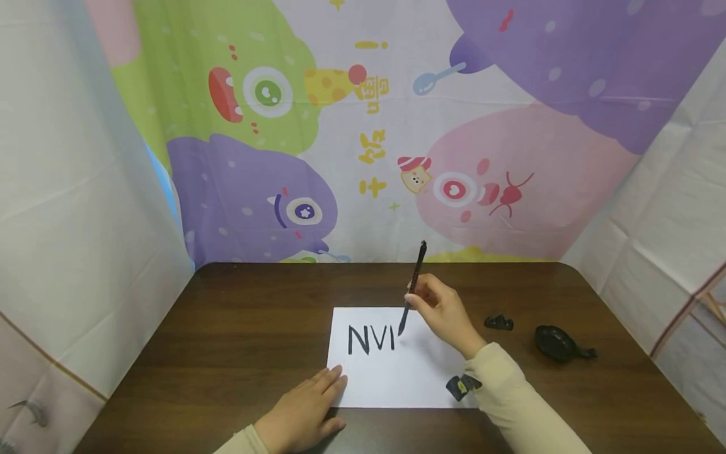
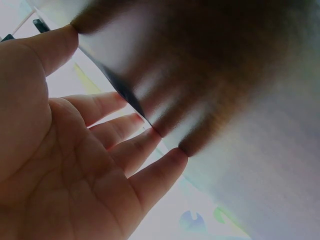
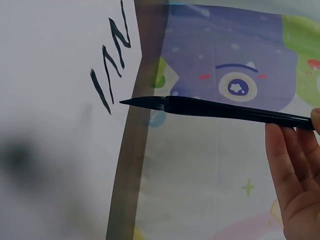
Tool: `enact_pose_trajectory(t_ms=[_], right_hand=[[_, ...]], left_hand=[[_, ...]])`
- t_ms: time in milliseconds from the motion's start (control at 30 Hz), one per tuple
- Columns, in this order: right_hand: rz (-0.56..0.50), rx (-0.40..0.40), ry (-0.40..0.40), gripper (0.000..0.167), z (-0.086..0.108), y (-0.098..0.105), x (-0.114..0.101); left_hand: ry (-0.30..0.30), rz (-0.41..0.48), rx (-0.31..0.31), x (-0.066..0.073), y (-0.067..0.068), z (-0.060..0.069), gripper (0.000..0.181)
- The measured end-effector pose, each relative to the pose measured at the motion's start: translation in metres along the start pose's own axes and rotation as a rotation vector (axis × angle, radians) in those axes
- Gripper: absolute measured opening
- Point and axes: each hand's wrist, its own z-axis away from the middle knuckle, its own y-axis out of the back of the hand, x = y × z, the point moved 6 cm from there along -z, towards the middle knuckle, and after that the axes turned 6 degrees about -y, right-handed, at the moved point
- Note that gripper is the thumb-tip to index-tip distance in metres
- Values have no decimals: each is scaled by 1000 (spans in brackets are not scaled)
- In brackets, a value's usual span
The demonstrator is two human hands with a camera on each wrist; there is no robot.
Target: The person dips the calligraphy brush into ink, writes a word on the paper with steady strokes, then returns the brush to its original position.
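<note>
A black brush is pinched between the thumb and fingers of the right hand, its handle slanting up. In the right wrist view the brush has a dark pointed tip, which looks raised off the white paper. Black strokes reading "NVI" stand on the upper left of the paper, just left of the tip. The left hand rests palm down with extended fingers at the paper's lower left edge. In the left wrist view the left hand touches a glossy surface with its fingertips.
On the brown table, a small black brush rest and a black dish with a handle stand right of the paper. A cloth with cartoon figures hangs behind the table. A black device is at the right wrist.
</note>
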Motion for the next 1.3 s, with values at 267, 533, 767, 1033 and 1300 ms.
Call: enact_pose_trajectory(t_ms=[267, 533, 767, 1033, 1300], right_hand=[[26, 54, -1, 14, -3, 8, 5], [-49, 72, -15, 15, -5, 7, 12], [-64, 101, -10, 14, -7, 2, 8], [-60, 115, 18, 13, -6, -5, 10], [-27, 129, -3, 13, -6, -11, 23]], left_hand=[[-3, 1, 4, 2, 1, 0, 69], [-2, 2, 1, 2, 1, 1, 69], [0, 3, 0, 2, 1, 1, 69], [4, 4, -9, 2, 1, 0, 69], [4, 3, -20, 1, 1, 0, 70]])
